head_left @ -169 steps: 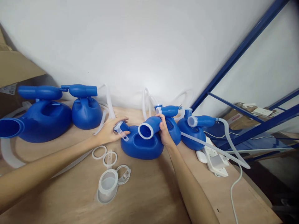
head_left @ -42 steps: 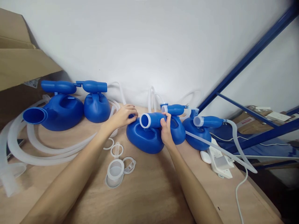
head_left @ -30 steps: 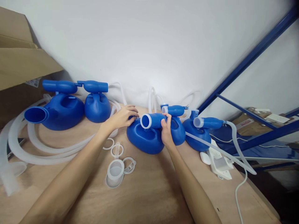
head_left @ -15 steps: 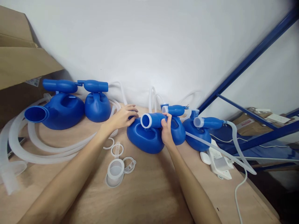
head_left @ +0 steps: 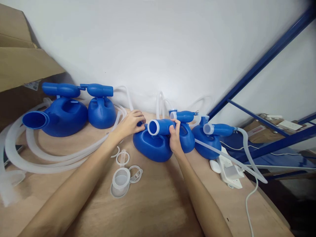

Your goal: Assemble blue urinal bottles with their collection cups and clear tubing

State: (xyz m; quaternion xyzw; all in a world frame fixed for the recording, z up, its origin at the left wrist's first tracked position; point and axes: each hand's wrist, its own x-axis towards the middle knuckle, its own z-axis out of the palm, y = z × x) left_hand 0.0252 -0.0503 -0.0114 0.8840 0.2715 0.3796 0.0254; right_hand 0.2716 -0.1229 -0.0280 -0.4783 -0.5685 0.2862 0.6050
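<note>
In the middle of the table stands a blue plastic urinal bottle (head_left: 153, 148) with a handle hole. My left hand (head_left: 134, 122) is curled over its neck at the left end, and the fingertips are partly hidden there. Above the bottle, my right hand (head_left: 175, 135) grips a blue tubular urinal funnel (head_left: 163, 127) with a white ring at its mouth, which faces left toward me. Just left of the bottle lie translucent caps (head_left: 121, 178) and a white ring strap (head_left: 122, 158). Close behind my right hand is another blue bottle (head_left: 188, 140) with a funnel on top.
More blue bottles stand at left (head_left: 66, 118) and right (head_left: 207, 148). Clear hoses (head_left: 49, 166) coil at left. A white power strip (head_left: 229, 174) with a cable sits by the right edge, beside a blue metal shelf (head_left: 266, 144). A cardboard box (head_left: 27, 65) rises at left.
My left fingers have curled in further over the bottle's neck. My right hand keeps its grip on the funnel. The whole view has shifted slightly.
</note>
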